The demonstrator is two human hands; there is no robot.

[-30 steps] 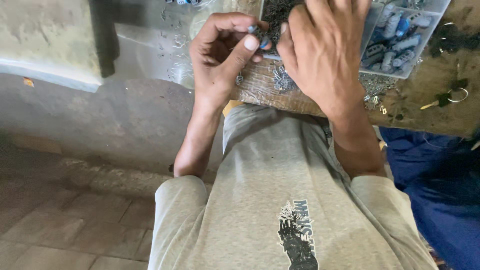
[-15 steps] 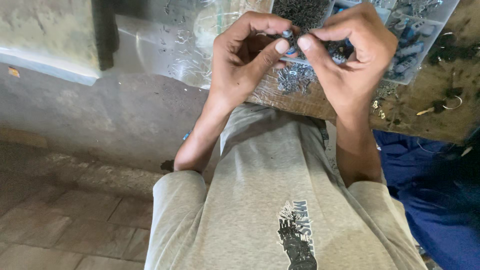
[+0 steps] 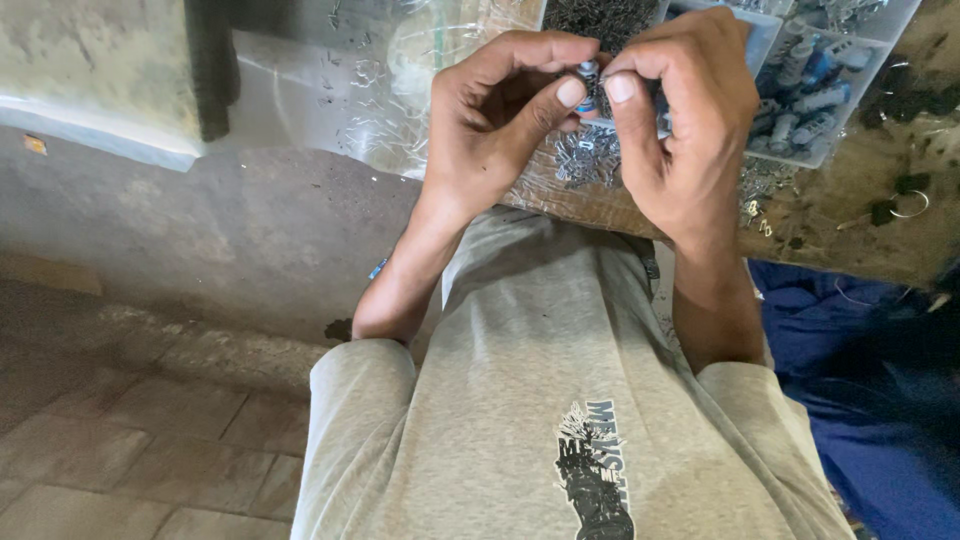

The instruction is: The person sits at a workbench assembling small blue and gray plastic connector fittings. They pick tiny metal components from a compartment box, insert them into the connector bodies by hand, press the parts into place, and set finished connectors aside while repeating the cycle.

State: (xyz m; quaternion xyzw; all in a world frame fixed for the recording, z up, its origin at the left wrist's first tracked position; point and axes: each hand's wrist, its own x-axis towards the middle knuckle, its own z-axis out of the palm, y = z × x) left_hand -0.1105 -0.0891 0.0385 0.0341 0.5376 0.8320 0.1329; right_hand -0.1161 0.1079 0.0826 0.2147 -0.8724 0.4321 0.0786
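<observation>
Pinching this small blue-and-silver cylindrical part between both sets of fingertips, I judge the main risk to be a slip: it is tiny and smooth-looking, and any uneven squeeze from my left hand or my right hand could flick it down into the loose heap of small grey metal pieces on the worn wooden bench, where it would be hard to pick out again. It could also drop off the near edge into my lap, onto my grey printed T-shirt. My knuckles sit close to the clear plastic compartment tray on the far right, so a jerk of the right hand might knock it and spill its blue-and-grey parts.

The part sits upright between my two thumbs, touching both, with the curled forefingers closing over its top. Both hands are nearly closed around it; little of the part shows, so how it is seated I cannot tell.
</observation>
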